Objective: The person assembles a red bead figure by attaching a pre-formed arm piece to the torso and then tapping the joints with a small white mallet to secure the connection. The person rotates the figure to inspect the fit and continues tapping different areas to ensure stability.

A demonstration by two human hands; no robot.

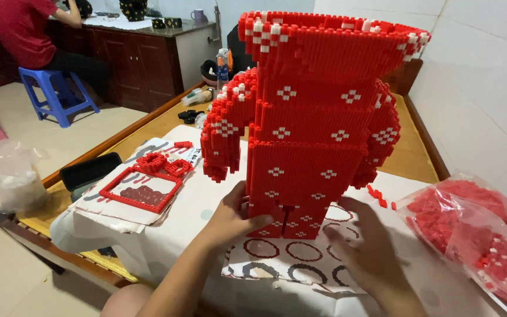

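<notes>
**Red brick figure, steadied at the base**

We log one tall figure (318, 117) built of small red studded bricks, dotted with white cross-shaped flecks, its top an open rim and its arms rounded and stepped. It stands upright on a sheet printed with dark rings (289, 255), which lies on a white cloth (200, 205) over a wooden slatted platform (409, 147).

Our left hand (233, 217) presses against the figure's lower left leg, thumb laid across the front, fingers wrapped behind; it clasps the bricks. Our right hand (362, 246) lies flat and spread on the sheet just beside the right leg, holding nothing.

Also listed: a flat red brick frame (142, 188) with small blocks at its upper corner, on paper sheets to the left; clear bags of loose red bricks (476, 235) at right; a few stray bricks (377, 196) near the figure's right side.
</notes>
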